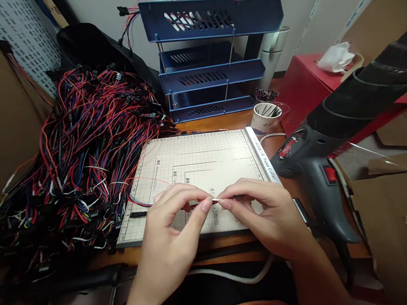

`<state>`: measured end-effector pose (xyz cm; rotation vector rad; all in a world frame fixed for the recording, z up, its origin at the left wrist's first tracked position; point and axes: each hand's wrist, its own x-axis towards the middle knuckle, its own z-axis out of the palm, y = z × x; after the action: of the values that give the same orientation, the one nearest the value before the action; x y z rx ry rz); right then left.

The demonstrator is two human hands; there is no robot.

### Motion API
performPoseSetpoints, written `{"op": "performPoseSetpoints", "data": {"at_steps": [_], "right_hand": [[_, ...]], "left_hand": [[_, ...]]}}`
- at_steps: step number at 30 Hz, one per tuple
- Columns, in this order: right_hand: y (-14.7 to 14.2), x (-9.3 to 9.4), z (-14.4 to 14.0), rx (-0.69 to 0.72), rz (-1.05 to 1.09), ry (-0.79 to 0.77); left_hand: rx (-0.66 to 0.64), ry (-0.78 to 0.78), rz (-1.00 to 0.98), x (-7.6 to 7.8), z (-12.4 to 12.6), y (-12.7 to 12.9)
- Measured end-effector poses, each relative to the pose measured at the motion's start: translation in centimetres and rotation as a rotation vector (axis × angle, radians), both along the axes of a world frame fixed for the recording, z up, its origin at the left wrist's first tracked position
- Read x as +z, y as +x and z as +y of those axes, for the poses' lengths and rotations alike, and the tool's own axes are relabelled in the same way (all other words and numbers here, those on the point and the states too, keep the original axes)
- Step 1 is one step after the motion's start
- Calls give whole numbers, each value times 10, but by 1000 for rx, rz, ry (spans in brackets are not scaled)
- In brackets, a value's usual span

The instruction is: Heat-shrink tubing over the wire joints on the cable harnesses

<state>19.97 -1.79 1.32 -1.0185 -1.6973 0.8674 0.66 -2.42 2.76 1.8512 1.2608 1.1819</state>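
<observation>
Two hands (181, 218) (265, 209), one wire (214, 200), pinched between

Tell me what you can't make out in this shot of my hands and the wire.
Head view, the only one:
- The wire joint: too small, pinched between left hand and right hand fingertips.
- Cutting board print: partly covered by both hands.
- Heat gun nozzle: cut off by the right edge.
- Paper cup contents: too small.

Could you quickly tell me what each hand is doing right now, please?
Left hand: fingertips pinched shut on the thin wire over the paper cutter board.
Right hand: pinched shut on the same wire's other side.
</observation>
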Motion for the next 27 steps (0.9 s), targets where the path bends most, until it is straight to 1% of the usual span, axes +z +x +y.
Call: {"op": "performPoseSetpoints", "data": {"at_steps": [8, 13, 16, 22, 27], "right_hand": [[0, -3, 0, -12, -18, 29], [-1, -6, -1, -26, -42, -12], [-1, -7, 1, -38, -56, -44], [5, -5, 6, -79, -118, -68], [11, 3, 4, -124, 17, -88]], "left_hand": [[16, 24, 51, -2, 1, 0], [21, 37, 86, -6, 2, 1], [46, 70, 157, -12, 3, -1], [137, 206, 352, -21, 5, -11], [126, 270, 473, -27, 7, -18]]}}
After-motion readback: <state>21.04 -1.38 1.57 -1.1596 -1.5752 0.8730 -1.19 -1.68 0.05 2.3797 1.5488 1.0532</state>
